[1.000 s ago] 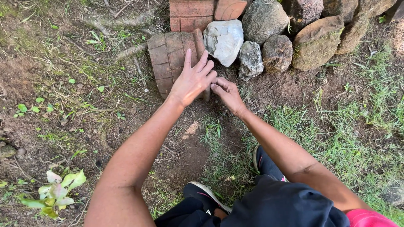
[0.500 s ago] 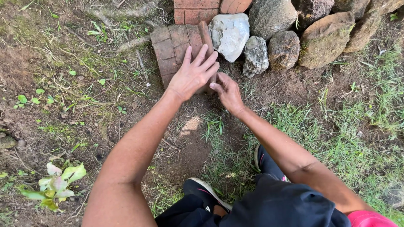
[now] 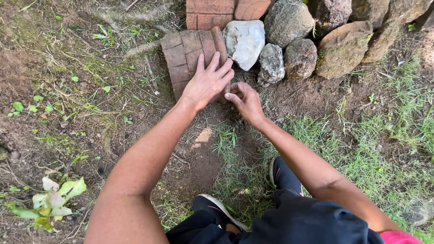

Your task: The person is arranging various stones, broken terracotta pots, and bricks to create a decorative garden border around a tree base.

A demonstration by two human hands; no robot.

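— Where are your hands right now?

— My left hand (image 3: 207,82) lies flat, fingers spread wide, on the near right corner of the leaning brick slab (image 3: 187,56), a curved reddish piece scored into blocks. It holds nothing; the palm just presses on the brick face.

— And the other one?

— My right hand (image 3: 244,100) sits just right of the slab's lower corner, touching my left hand's fingertips. Its fingers are curled in narrow toward the soil; whether they pinch anything, I cannot tell.

— What sits around the slab?

— Just right of it, touching its edge, is a pale grey-white stone (image 3: 244,41). Further right come a small grey stone (image 3: 271,64), a rounder dark one (image 3: 300,58), then a big brownish rock (image 3: 344,49). Behind the slab stands a flat red brick (image 3: 209,12).

— And nearer to you?

— Below the slab is bare brown dirt (image 3: 203,158), with grass (image 3: 370,144) to its right. My black shoe (image 3: 217,208) is well below the slab. Far down to the slab's left grows a pale green plant (image 3: 54,199).
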